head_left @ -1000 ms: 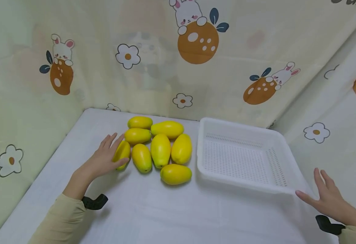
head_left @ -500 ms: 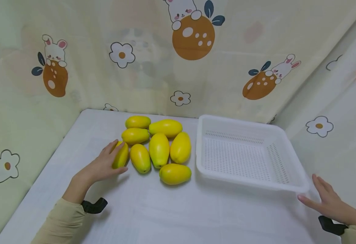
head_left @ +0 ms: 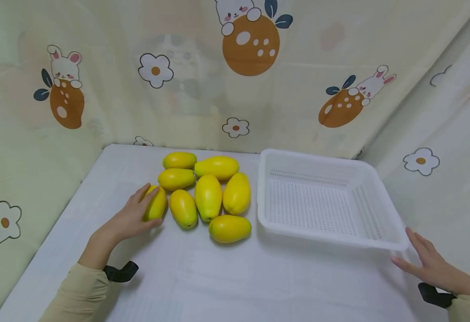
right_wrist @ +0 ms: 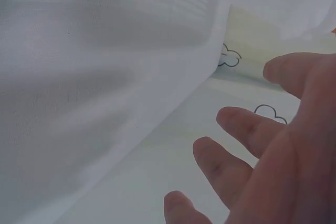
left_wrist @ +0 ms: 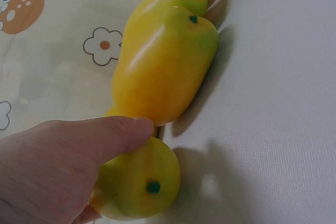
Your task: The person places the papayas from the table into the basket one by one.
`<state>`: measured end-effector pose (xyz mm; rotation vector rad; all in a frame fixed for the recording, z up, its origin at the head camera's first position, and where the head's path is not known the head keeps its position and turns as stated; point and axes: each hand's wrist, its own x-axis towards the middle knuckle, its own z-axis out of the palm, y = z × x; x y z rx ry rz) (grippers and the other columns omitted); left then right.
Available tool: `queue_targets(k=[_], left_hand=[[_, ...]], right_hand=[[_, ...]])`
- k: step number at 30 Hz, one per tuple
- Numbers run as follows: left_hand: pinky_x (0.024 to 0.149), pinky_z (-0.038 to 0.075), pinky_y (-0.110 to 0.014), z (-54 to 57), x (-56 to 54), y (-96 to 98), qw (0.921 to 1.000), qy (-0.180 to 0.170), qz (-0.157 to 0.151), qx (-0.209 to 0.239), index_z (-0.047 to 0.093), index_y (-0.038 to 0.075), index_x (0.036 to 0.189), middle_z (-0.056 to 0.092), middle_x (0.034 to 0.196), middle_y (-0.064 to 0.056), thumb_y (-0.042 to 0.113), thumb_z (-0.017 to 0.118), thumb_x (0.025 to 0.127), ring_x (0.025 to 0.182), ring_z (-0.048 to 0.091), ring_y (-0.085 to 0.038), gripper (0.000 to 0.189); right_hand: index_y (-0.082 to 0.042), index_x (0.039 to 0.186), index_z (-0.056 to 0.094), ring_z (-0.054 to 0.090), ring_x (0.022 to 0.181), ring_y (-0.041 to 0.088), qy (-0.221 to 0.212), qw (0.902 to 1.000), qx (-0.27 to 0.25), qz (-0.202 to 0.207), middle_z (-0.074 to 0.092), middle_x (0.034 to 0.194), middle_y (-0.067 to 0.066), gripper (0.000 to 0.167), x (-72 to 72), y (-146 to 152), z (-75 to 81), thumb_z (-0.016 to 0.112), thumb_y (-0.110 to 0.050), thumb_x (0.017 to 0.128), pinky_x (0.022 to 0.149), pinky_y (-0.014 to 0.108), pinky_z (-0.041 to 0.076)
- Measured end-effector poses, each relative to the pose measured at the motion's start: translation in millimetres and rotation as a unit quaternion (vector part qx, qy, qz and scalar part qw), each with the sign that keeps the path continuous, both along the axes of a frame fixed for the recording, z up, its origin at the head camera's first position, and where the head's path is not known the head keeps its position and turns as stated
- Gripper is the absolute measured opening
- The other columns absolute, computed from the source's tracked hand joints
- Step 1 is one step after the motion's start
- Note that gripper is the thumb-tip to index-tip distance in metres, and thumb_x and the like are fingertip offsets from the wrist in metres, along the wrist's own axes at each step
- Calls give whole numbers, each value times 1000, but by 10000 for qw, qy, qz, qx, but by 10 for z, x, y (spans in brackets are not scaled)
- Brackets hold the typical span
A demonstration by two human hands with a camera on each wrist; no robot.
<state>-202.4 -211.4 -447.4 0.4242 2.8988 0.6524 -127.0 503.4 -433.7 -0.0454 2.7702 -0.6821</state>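
Several yellow papayas with greenish ends lie grouped on the white table. In the head view my left hand [head_left: 132,214] is around the leftmost papaya [head_left: 156,205], thumb on its near side and fingers over its far side. The left wrist view shows the thumb [left_wrist: 121,132] across this papaya [left_wrist: 149,182], with another papaya [left_wrist: 163,72] just beyond. At the front right corner of a white plastic basket [head_left: 331,243], my right hand [head_left: 432,264] has its fingers spread and holds nothing. Whether its fingertips touch the rim is unclear.
The basket stands right of the papayas, with a perforated floor and no fruit inside. One papaya [head_left: 230,229] lies crosswise at the front of the group. Patterned curtains [head_left: 194,103] hang behind and at both sides of the table [head_left: 219,286].
My left hand has closed in around the leftmost papaya, which sits slightly farther from its neighbour. My right hand has come closer to the basket's corner. The head view has shifted slightly.
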Motion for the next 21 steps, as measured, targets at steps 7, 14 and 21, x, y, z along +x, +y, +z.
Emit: queue_targets(k=[7,14,21], left_hand=[[106,27,-66,-7,-6,-22,10000,-16,36,12,17,11,152,5,157,-22,34,64,88,139,17,-47,83],[106,27,-65,-29,-18,-44,10000,47,23,-25,17,11,152,6,157,-22,36,63,88,138,18,-47,83],[106,28,-65,-51,-35,-47,9999,105,-30,63,18,10,152,6,157,-22,35,64,88,138,19,-48,82]], right_hand=[[2,150,-6,20,134,28,1195,9913,-225,495,15,142,40,98,-11,-26,-29,66,-20,86,111,46,23],[-11,152,-10,16,124,30,1058,9903,-529,729,8,144,36,103,-66,-125,65,68,-13,84,99,75,14],[-13,146,-26,-2,122,61,8,9983,-504,302,-21,144,40,89,-102,-150,174,47,-29,99,86,84,3]])
